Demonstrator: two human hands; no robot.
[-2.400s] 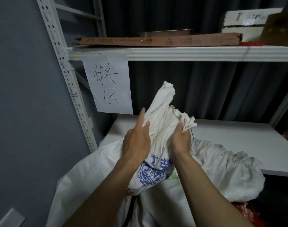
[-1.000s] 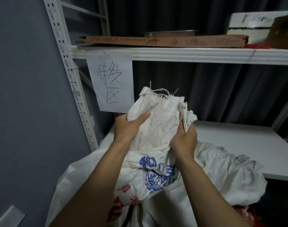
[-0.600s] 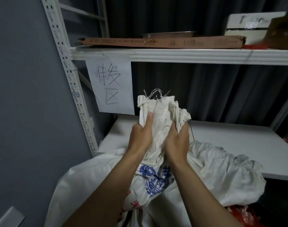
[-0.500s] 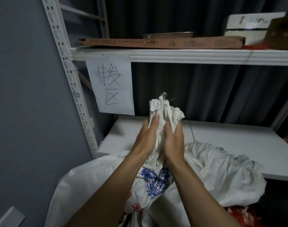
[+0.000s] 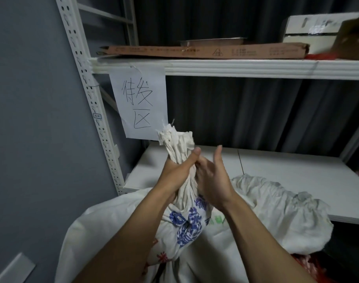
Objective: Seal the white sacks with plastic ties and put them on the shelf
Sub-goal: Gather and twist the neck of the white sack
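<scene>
Where the left hand (image 5: 176, 172) clamps its fist round a sack's neck, the tall white perforated-metal shelving rack (image 5: 88, 94) rises behind that grip and to its left. The rack's flat white lower shelf board (image 5: 287, 170) lies just behind the grip and runs off to the right, while its white upper shelf (image 5: 235, 68) crosses well above. Below the grip and to its left spreads a large plain white woven sack (image 5: 105, 227). Right of the grip, a crumpled white woven sack (image 5: 276, 205) slumps over the front edge of the lower shelf board. Between these 2, directly under the grip, stands the white woven sack with blue print (image 5: 186, 221), nearer the camera than the board's front edge. A long flat brown cardboard box (image 5: 205, 52) lies on the upper shelf, high above the grip, and a shallow grey metal tray (image 5: 213, 40) shows over it. A white paper sheet with handwritten characters (image 5: 139, 103) hangs from the upper shelf, up and left of the grip. The right hand (image 5: 213, 178) is spread, fingers straight and thumb raised, palm turned to the neck just right of the grip. Whether it touches the fabric I cannot tell. The twisted neck (image 5: 178, 141) of the printed sack pokes upright out of the fist's top, its end frayed.
</scene>
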